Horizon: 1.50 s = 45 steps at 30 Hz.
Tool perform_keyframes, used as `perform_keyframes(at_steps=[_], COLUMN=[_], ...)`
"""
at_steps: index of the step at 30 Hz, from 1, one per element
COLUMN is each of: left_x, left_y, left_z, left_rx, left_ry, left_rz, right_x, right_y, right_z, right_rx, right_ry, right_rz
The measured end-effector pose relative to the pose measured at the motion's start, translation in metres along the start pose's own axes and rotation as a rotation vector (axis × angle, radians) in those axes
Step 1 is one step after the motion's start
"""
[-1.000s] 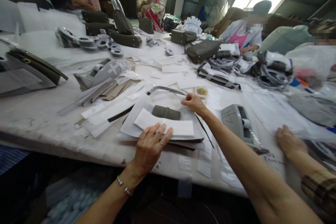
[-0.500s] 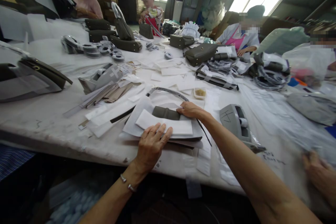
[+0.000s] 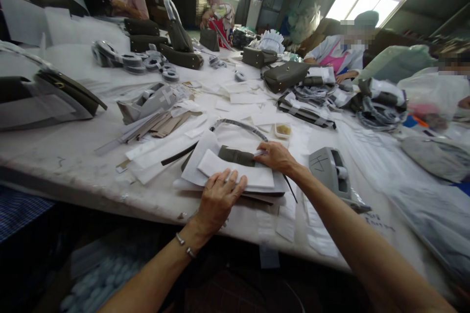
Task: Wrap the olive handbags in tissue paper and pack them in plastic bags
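My left hand lies flat with spread fingers on a white paper sheet, near the table's front edge. The sheet partly covers a flat olive-green leather piece, which rests on more white paper. My right hand reaches across to the right end of the olive piece. Its fingers are drawn together in a pinch at the paper's edge; what they hold is too small to name. A thin dark strap curves just behind the pile.
A grey tape dispenser stands to the right of my right arm, and another dispenser to the left. A small tray, olive handbags, tape rolls and paper strips lie about. Other people work along the far side.
My right hand has come back from the strap to the right end of the olive piece. Another person's hand at the right edge has left the view. My left hand has stayed put.
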<state>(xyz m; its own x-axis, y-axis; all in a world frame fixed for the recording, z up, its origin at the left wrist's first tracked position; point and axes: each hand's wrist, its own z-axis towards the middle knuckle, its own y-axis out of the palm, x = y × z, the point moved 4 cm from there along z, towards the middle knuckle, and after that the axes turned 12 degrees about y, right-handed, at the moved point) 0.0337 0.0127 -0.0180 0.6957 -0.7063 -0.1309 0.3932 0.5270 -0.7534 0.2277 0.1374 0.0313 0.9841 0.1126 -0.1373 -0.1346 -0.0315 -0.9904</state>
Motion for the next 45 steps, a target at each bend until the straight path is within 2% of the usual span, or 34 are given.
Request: perform_keyframes(at_steps=[3, 8, 12, 16, 18, 21, 23, 27, 32, 35, 39, 43, 45], left_x=[0.002, 0.006, 0.012, 0.015, 0.015, 0.013, 0.011, 0.009, 0.005, 0.004, 0.004, 0.006, 0.006], left_y=[-0.003, -0.016, -0.018, -0.011, -0.009, -0.007, -0.007, -0.004, 0.0, 0.001, 0.001, 0.001, 0.002], left_z=[0.002, 0.019, 0.036, 0.044, 0.046, 0.05, 0.053, 0.056, 0.052, 0.048, 0.044, 0.042, 0.041], left_rx=[-0.083, -0.263, -0.306, -0.318, -0.351, -0.385, -0.379, -0.322, -0.237, -0.202, -0.173, -0.16, -0.166], left_ry=[0.012, 0.056, 0.161, 0.211, 0.207, 0.194, 0.184, 0.158, 0.097, 0.038, -0.009, 0.067, 0.097], left_rz=[-0.004, -0.025, -0.025, -0.086, -0.148, -0.205, -0.21, -0.2, -0.196, -0.188, -0.152, -0.154, -0.183], right_x=[-0.002, -0.023, -0.035, -0.038, -0.035, -0.027, -0.022, -0.015, -0.021, -0.026, -0.027, -0.032, -0.034], right_y=[-0.005, -0.017, -0.023, -0.026, -0.024, -0.02, -0.02, -0.027, -0.038, -0.035, -0.015, 0.003, 0.002], right_z=[-0.006, -0.025, -0.046, -0.07, -0.081, -0.092, -0.096, -0.095, -0.101, -0.112, -0.124, -0.137, -0.141], right_rx=[-0.009, 0.005, 0.099, 0.205, 0.191, 0.072, 0.019, 0.023, 0.201, 0.258, 0.297, 0.368, 0.343], right_ry=[0.001, -0.085, -0.096, -0.073, -0.025, 0.036, 0.044, 0.007, -0.192, -0.292, -0.242, -0.201, -0.198], right_rz=[0.019, -0.088, -0.061, 0.064, 0.097, 0.163, 0.232, 0.272, 0.191, 0.123, 0.172, 0.26, 0.293])
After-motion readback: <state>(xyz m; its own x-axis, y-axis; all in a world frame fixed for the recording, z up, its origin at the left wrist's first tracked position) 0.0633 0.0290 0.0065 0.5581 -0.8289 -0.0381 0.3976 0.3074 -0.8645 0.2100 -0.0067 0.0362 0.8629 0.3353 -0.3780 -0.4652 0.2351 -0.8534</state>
